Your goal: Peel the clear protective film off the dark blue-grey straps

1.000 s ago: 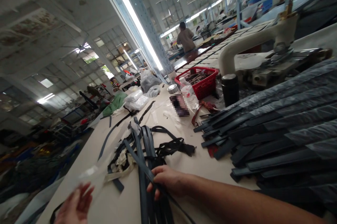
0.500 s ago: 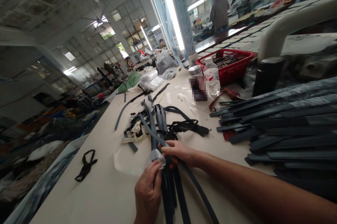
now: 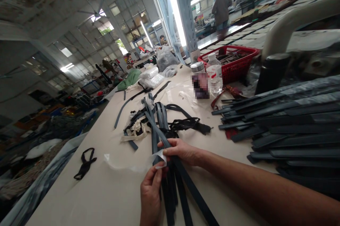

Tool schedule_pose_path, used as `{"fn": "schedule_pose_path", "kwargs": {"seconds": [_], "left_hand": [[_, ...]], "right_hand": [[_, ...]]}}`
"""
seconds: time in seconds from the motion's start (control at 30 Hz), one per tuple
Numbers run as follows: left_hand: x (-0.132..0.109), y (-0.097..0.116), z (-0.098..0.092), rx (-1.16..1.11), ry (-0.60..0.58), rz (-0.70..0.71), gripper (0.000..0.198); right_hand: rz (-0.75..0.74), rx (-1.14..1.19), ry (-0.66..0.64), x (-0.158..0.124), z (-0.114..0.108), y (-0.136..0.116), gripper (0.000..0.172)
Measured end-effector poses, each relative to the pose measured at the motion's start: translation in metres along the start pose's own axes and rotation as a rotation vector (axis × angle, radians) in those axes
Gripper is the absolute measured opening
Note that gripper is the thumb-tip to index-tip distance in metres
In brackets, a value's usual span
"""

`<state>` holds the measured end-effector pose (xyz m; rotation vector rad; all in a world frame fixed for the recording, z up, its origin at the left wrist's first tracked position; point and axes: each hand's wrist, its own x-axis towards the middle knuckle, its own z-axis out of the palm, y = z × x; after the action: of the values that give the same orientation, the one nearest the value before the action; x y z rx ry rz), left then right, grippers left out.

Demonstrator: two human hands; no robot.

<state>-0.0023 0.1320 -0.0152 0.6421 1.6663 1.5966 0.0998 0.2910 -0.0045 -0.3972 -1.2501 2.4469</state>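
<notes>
Left hand [image 3: 151, 188]: has moved in since a second ago, from the left side of the worktop [image 3: 111, 197] to just beside the right fingers, film and all.
Film [image 3: 157, 158]: pinched between left thumb and fingertips; its upper edge meets the right thumb, and a clear tail trails off to the left of the left fingers.
Right hand [image 3: 180, 151]: fingers closed around one strap.
Strap [image 3: 191, 188]: passes through the right fingers, slanting beyond them to the left and running back on the near side, toward the right.
Bundle [image 3: 168, 188]: more dark straps, lying lengthwise beneath the fingers of both hands.
Scraps [image 3: 138, 128]: pale and black, beyond the left fingers and a little left.
Tangle [image 3: 190, 125]: black, just beyond the right fingers.
Loop [image 3: 85, 167]: black, flat, well left of the left fingers.
Stack [image 3: 294, 130]: dark strips, partly wrapped, well right of the right fingers.
Bottle [image 3: 215, 77]: well beyond the right fingers, in front of the red basket [image 3: 239, 72].
</notes>
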Motion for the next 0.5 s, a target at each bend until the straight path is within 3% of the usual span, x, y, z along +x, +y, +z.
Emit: {"fn": "schedule_pose_path", "kwargs": {"seconds": [0.1,0.2,0.37,0.5], "left_hand": [[0.003,0.001,-0.009,-0.015,-0.001,-0.019,0.059],[0.009,0.011,-0.019,0.146,0.011,0.039,0.067],[0.012,0.034,-0.015,0.588,-0.078,0.185,0.049],[0.009,0.041,0.0,0.755,-0.153,0.253,0.038]], "right_hand": [[-0.042,-0.035,0.075,0.002,0.001,0.0,0.049],[-0.076,-0.073,0.125,0.004,0.003,0.001,0.044],[-0.109,-0.108,0.139,0.004,0.008,0.003,0.04],[-0.121,-0.124,0.165,0.002,0.011,0.0,0.038]]}}
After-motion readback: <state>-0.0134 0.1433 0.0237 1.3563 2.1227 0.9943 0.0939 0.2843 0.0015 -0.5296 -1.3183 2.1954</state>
